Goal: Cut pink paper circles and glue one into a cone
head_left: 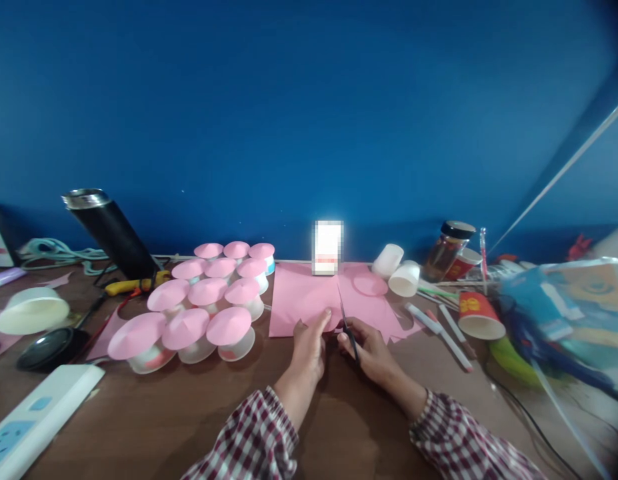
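1. One brown table (199, 420) spreads across the foreground, backed by a broad blue wall (239, 120), and close to that wall lies the pink sheet (296, 300).
2. Left of the sheet, twelve pink cones (208, 291) cap cups in tidy rows; beyond them leans a black flask (113, 237), with a white power strip (49, 413) nearer the person.
3. Right of the sheet, two white cups (403, 279), an amber jar (443, 250), pens (423, 319) and a red cup (481, 317) crowd in. At its far edge, a bright rectangle (327, 248) glows.
4. Now the hands, close but apart: the left hand (309, 350) grips the sheet's near edge, thumb on top; the right hand (371, 350) is wrapped around the scissors (353, 339).
5. Those scissors sit at the sheet's right side, handles towards the person, blades aimed wallward, long axis tipping slightly left. How wide the blades stand, I can't tell.
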The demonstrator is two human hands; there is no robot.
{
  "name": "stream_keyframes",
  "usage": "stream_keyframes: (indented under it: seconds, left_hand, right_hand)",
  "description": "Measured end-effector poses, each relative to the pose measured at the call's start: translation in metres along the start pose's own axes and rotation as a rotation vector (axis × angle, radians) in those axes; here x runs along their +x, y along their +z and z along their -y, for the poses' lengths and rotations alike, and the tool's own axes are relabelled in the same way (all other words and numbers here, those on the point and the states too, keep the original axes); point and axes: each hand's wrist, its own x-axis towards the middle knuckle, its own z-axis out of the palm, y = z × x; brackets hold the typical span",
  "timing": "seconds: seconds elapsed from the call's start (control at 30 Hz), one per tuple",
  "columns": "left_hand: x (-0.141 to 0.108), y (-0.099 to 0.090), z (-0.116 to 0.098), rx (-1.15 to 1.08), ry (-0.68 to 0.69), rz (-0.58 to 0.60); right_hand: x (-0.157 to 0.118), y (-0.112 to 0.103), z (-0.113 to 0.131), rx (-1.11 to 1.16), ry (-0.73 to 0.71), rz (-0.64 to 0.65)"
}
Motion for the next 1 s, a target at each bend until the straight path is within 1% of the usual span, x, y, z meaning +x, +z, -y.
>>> stream_keyframes:
  seconds: [0.13, 0.2, 0.33, 0.43, 0.7, 0.87, 1.0]
  left_hand:
    - [-0.0025, 0.0014, -0.0033, 0.054, -0.005, -0.060]
    - [-0.0032, 0.0017, -0.0040, 0.071, -0.008, -0.071]
    - [-0.0043, 0.0026, -0.0048, 0.057, -0.001, -0.033]
    - [-0.0043, 0.0023, -0.0044, 0.037, 0.016, -0.031]
    - [0.0026, -0.0046, 0.0012, 0.009, 0.024, 0.026]
    - [0.0023, -0.0037, 0.0000, -0.045, 0.012, 0.099]
    - [-0.0003, -0.0001, -0.0036, -0.089, 0.018, 0.089]
  right_hand:
    - [0.0001, -0.0001, 0.0019, -0.007, 0.003, 0.010]
    - [0.0002, 0.0001, 0.0025, -0.009, -0.003, 0.007]
    - [0.0003, 0.0001, 0.0022, -0.007, -0.013, -0.007]
    - [0.0002, -0.0004, 0.0020, -0.011, -0.010, -0.014]
    - [0.0000, -0.0008, -0.0008, -0.094, -0.025, -0.022]
    - [-0.0004, -0.0019, -0.0044, -0.112, -0.006, -0.029]
    - [0.0001, -0.0040, -0.0056, -0.103, 0.012, -0.011]
